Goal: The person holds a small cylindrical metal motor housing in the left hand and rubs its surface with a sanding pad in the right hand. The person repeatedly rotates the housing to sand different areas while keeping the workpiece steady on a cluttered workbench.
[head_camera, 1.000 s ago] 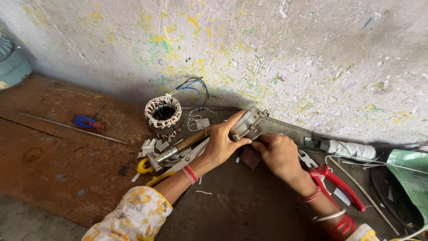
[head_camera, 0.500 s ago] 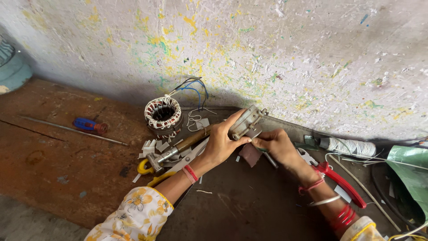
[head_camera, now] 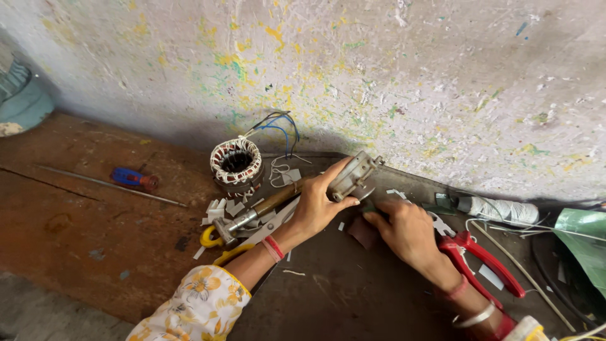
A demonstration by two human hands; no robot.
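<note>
I see a round grey metal part point(head_camera: 355, 175), drum-shaped with a ridged rim, tilted on its side against the foot of the paint-flecked wall point(head_camera: 391, 82). It sits at the back edge of the dark work surface point(head_camera: 341, 297), right of the wound stator point(head_camera: 236, 165), a ring of copper coils bound in red and white with blue and black wires rising from it.

I see no bin or tray here. Loose things lie straight on the surface: a hammer point(head_camera: 255, 211) with a wooden handle, white paper scraps point(head_camera: 218, 208) around its head, yellow-handled scissors point(head_camera: 221, 243) under my left forearm, red-handled pliers point(head_camera: 483, 259) by my right wrist, and a spool of white thread point(head_camera: 502, 208) near the wall. Farther left, on the reddish wooden floor point(head_camera: 76, 233), lie a blue-and-red screwdriver point(head_camera: 132, 179) and a thin metal rod point(head_camera: 107, 185).

My left hand point(head_camera: 319, 202) reaches in from below, fingers wrapped over the top of the metal part and thumb pressed beneath it, gripping it firmly. A red bangle sits at that wrist, above a floral sleeve point(head_camera: 202, 303). My right hand point(head_camera: 404, 230) lies palm down just beside the part, fingers curled narrow with the tips at its lower edge; I cannot tell whether they pinch anything.
</note>
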